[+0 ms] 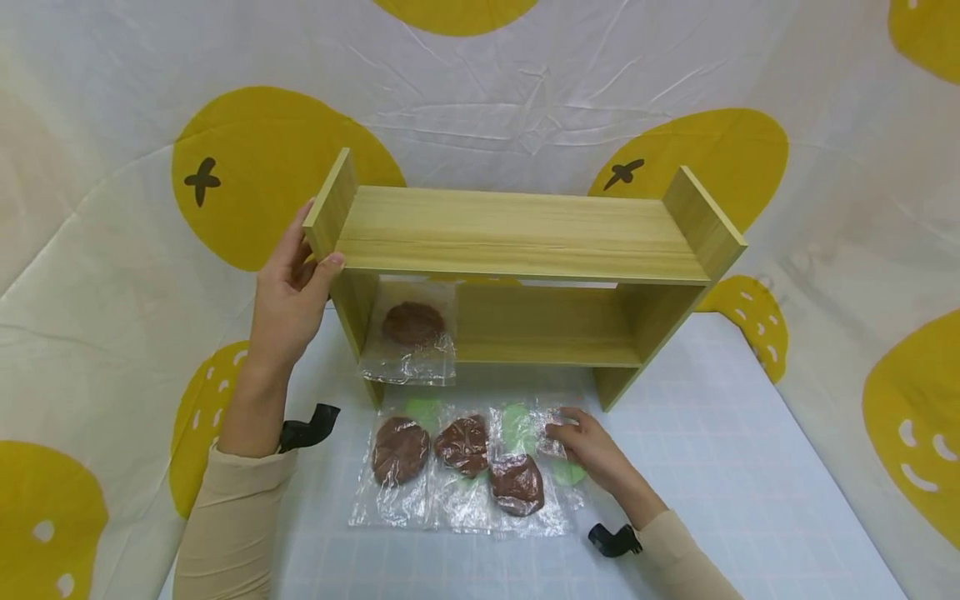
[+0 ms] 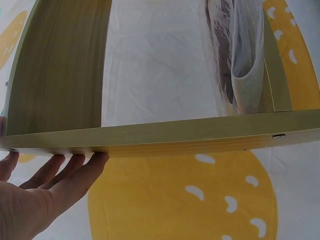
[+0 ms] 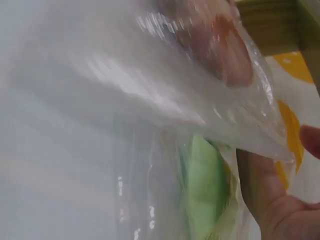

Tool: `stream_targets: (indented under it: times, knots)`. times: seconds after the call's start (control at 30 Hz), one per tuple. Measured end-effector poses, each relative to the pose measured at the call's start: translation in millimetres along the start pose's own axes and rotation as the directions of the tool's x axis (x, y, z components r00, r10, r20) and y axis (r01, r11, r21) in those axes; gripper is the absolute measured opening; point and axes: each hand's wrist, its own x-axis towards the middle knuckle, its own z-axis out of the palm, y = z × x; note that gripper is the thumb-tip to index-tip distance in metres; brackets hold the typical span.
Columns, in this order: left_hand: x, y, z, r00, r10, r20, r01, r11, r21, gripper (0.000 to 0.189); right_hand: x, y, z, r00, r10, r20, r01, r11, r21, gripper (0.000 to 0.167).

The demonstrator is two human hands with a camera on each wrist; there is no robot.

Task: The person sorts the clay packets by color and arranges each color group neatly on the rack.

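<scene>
My left hand grips the left side panel of a small two-tier wooden shelf, thumb on the front edge, fingers along the outer face. In the left wrist view, fingertips touch that panel. On the lower tier a clear plastic bag with a brown disc leans at the left. In front of the shelf my right hand pinches the edge of a clear plastic bag. A brown lump lies close beside that hand, inside clear plastic.
More clear bags lie side by side on the pale tablecloth, with a brown disc and another brown lump. Green pieces show among them. A white cloth with yellow shapes hangs behind. Black wrist mounts sit at both wrists.
</scene>
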Motion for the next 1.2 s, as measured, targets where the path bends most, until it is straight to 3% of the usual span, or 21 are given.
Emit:
stream_targets:
  times: [0.2,0.43,0.67,0.97,1.07,1.2]
  knots:
    - [-0.9,0.6,-0.4,1.0,-0.003,-0.007,0.004,1.0,0.021,0.062,-14.0,2.7,-5.3,0.98,-0.011,0.199,-0.006,0.996,0.087,0.04]
    - [-0.9,-0.1,-0.3,1.0,0.002,-0.002,-0.002,0.999,0.04,0.062,-22.0,7.3,-8.0,0.931,-0.005,0.365,-0.068,0.98,0.185,0.058]
    - [-1.5,-0.6,-0.6,1.0,0.002,0.004,-0.002,0.999,0.05,0.062,-24.7,13.2,-8.8,0.927,0.009,0.375,-0.069,0.986,0.149,0.069]
    - [-1.3,0.1,0.2,1.0,0.01,0.003,-0.01,0.999,0.041,0.062,-21.3,19.9,-3.5,0.896,-0.078,0.437,0.032,0.993,0.112,0.036]
    - [-0.9,-0.1,0.6,1.0,0.016,0.006,-0.016,0.999,0.034,0.062,-23.0,16.4,-1.1,0.897,-0.054,0.438,0.011,0.995,0.099,0.037]
    - [-0.2,-0.7,0.6,1.0,0.014,0.007,-0.014,1.0,0.027,0.062,-24.8,10.7,0.8,0.894,0.005,0.449,-0.073,0.988,0.134,0.042]
